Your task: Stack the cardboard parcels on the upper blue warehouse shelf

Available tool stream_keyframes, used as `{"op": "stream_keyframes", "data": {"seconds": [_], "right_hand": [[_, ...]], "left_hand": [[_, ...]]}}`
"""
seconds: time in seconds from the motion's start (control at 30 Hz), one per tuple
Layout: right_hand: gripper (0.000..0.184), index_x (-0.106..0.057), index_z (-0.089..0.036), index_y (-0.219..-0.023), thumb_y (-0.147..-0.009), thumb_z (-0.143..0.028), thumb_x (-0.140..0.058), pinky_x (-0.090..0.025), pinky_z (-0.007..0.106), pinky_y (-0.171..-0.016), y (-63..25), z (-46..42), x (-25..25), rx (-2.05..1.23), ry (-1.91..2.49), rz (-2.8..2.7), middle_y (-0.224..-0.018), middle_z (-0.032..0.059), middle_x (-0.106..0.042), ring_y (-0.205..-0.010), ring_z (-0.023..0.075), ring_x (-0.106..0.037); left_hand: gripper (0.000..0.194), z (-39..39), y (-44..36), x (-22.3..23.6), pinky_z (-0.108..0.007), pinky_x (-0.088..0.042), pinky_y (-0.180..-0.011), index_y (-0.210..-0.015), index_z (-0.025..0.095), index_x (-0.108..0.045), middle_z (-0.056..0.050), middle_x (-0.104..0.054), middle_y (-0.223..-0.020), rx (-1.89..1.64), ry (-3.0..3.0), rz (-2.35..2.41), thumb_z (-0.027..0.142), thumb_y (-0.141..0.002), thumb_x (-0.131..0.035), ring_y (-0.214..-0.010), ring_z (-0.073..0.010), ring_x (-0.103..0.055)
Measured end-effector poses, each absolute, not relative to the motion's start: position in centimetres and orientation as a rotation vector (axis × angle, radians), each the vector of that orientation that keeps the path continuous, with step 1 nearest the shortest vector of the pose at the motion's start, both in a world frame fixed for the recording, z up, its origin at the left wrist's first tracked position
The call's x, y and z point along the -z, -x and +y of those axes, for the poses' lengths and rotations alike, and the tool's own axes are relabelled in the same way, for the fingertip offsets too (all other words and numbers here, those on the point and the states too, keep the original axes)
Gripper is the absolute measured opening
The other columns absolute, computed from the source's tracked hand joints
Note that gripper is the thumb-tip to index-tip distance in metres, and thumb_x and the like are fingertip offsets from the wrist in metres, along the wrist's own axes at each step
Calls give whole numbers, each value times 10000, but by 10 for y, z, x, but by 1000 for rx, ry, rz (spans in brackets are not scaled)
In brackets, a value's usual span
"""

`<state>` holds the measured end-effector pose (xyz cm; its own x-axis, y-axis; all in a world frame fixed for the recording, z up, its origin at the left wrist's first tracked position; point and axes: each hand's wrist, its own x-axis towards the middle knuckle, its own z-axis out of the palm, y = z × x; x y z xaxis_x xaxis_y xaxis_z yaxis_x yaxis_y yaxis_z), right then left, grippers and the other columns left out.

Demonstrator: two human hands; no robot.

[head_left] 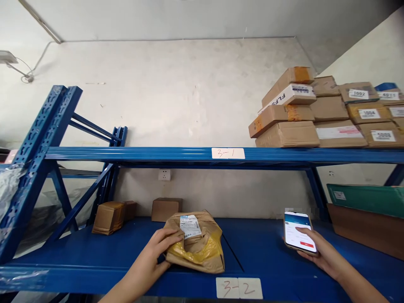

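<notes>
A crumpled brown paper parcel (206, 235) with yellow tape and a white shipping label (190, 226) rests on the blue lower shelf board (261, 252). My left hand (158, 248) grips its left side, fingers over the top and thumb lower down near the front. To the right, my right hand (318, 248) holds a smartphone (296, 231) upright above the board, the thumb lying over its lit screen. A red button shows low on that screen; its text is too small to read.
Small cartons (109, 216) (166, 209) stand at the back left. A green box (366, 200) lies over a brown one (362, 229) at right. Stacked boxes (287, 134) fill the upper shelf's right end. A blue beam (151, 153) crosses above, and a blue upright (41, 155) stands left.
</notes>
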<state>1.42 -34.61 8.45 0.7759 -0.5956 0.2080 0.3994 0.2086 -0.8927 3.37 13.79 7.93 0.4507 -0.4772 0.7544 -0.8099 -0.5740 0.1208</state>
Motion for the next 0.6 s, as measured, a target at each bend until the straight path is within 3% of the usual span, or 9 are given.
{"op": "stream_keyframes", "data": {"seconds": [0.1,0.23,0.3,0.4,0.5,0.6], "right_hand": [[456,-543,-183,-1165,-754,-256,-726,-603,309,-510,-10,-343,-86,645,1187,215,-742,125,-735,-674,292,-719],[489,-526,-167,-1218,-771,-215,-717,-588,281,-476,-5,-338,-89,600,1197,200,-712,104,-730,-640,274,-713],[511,-518,-165,-1237,-769,-197,-719,-575,267,-444,-2,-334,-91,583,1196,187,-681,84,-725,-603,263,-705],[514,-496,-164,-1270,-791,-162,-683,-547,233,-395,7,-324,-97,564,1181,153,-607,36,-708,-540,235,-688],[491,-454,-94,-1313,-849,-150,-604,-535,208,-382,24,-303,-101,548,1150,105,-574,31,-702,-520,214,-681],[500,-431,-48,-1340,-895,-240,-554,-526,209,-367,48,-272,-96,513,1108,5,-664,87,-744,-532,220,-689]], "left_hand": [[565,129,-29,-78,-455,-387,-1107,-1292,362,-525,-34,-483,-1409,-933,-2209,-1003,99,-792,-496,-1324,-230,-434],[685,111,-14,-74,-671,-227,-1117,-1310,333,-493,-43,-490,-1414,-1126,-2445,-906,50,-685,-499,-1366,-297,-365],[762,100,-7,-77,-718,-159,-1108,-1376,306,-418,-54,-464,-1446,-1229,-2554,-940,42,-664,-482,-1387,-310,-327],[646,87,-3,-87,-682,-143,-1136,-1293,268,-499,-55,-560,-1343,-1282,-2639,-1077,56,-683,-492,-1288,-277,-456],[240,79,-2,-88,-552,-342,-1107,-922,220,-635,-36,-670,-1004,-1329,-2640,-1151,116,-729,-539,-1038,-235,-598],[133,76,0,-71,-422,-484,-998,-814,195,-604,-49,-657,-880,-1582,-2506,-1228,117,-727,-541,-919,-226,-617]]}}
